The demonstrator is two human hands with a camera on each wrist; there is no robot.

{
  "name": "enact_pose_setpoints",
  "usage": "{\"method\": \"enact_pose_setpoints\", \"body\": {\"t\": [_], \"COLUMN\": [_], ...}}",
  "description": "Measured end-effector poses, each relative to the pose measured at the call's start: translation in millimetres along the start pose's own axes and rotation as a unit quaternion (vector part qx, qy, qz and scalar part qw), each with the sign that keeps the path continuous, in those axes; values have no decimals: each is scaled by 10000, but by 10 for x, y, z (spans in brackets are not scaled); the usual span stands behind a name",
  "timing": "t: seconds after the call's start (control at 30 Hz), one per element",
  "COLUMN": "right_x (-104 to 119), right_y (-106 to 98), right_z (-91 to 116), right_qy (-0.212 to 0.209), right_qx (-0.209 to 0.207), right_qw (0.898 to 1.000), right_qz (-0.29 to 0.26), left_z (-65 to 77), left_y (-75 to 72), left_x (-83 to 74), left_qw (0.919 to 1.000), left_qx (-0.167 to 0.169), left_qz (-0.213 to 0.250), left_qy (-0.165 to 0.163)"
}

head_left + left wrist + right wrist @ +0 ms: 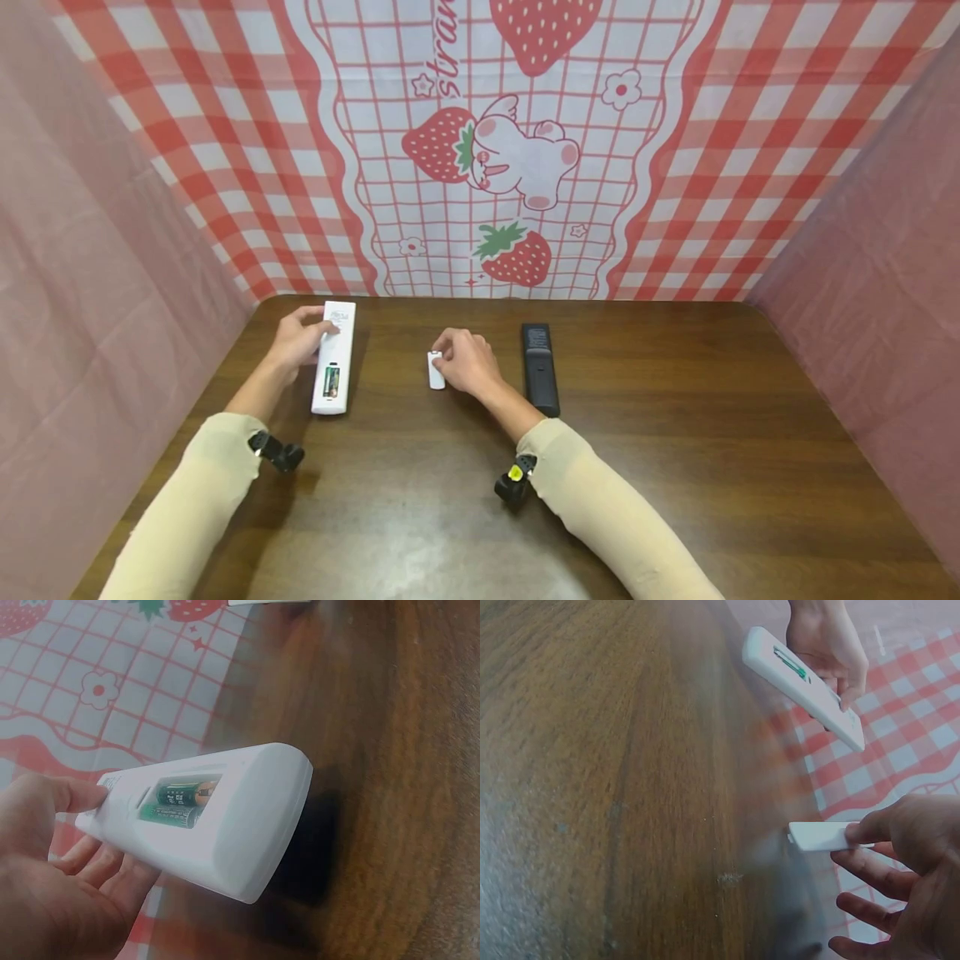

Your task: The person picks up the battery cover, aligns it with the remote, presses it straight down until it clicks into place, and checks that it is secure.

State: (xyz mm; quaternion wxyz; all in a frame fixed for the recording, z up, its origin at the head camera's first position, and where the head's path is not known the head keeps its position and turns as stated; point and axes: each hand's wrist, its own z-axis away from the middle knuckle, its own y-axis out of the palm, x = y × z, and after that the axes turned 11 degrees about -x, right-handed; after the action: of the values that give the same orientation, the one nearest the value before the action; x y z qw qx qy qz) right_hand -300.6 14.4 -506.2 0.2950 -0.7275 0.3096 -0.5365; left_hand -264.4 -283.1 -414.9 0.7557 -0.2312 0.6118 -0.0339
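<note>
My left hand grips a white remote control, its back turned up and its battery compartment uncovered. Two green batteries lie side by side in that compartment in the left wrist view. Between thumb and fingers, my right hand pinches a small white battery cover. The right wrist view shows the cover held by its end, the other fingers spread loosely below it. A gap separates the cover from the white remote.
A black remote control lies on the brown wooden table, right of my right hand. Behind the table hangs a red-and-white checked cloth with strawberries. Pink curtains stand at both sides.
</note>
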Motion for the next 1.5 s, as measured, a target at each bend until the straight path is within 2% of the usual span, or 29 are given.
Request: {"method": "enact_pose_setpoints", "body": {"t": [0.37, 0.53, 0.57, 0.6, 0.77, 0.8, 0.93, 1.17, 1.4, 1.43, 1.5], "right_x": [-74, -45, 24, 20, -35, -116, -138, 16, 128, 195, 153], "right_y": [24, -35, -128, -132, -121, -35, -66, -289, -403, -479, -438], "right_z": [-71, -75, -20, -28, -79, -145, -148, -78, -4, 41, 16], "right_qy": [-41, 8, -2, -5, -9, 7, -2, -23, -18, -31, -27], "right_qx": [-137, -132, -160, -147, -172, -157, -211, -82, -88, -101, -133], "right_qw": [9998, 9996, 9996, 9996, 9997, 9997, 9995, 9992, 9992, 9992, 9991], "right_qz": [-155, -243, -217, -231, -186, -206, -220, -387, -398, -393, -409], "left_z": [-8, -2, -2, -4, -25, -28, -31, -10, -7, -4, 3], "left_y": [-21, -12, -12, -11, -6, -4, -2, -5, 5, 7, 9], "left_x": [-43, -44, -44, -42, -28, -27, -27, -44, -54, -58, -66], "left_qw": [9997, 9997, 9997, 9997, 9994, 9994, 9993, 9987, 9987, 9987, 9988], "left_qx": [-90, -62, -59, -59, -24, -12, 18, -49, -106, -112, -127], "left_qz": [193, 214, 229, 238, 318, 328, 353, 447, 427, 409, 378], "left_qy": [95, 91, 88, 87, 106, 112, 137, 257, 273, 274, 283]}}
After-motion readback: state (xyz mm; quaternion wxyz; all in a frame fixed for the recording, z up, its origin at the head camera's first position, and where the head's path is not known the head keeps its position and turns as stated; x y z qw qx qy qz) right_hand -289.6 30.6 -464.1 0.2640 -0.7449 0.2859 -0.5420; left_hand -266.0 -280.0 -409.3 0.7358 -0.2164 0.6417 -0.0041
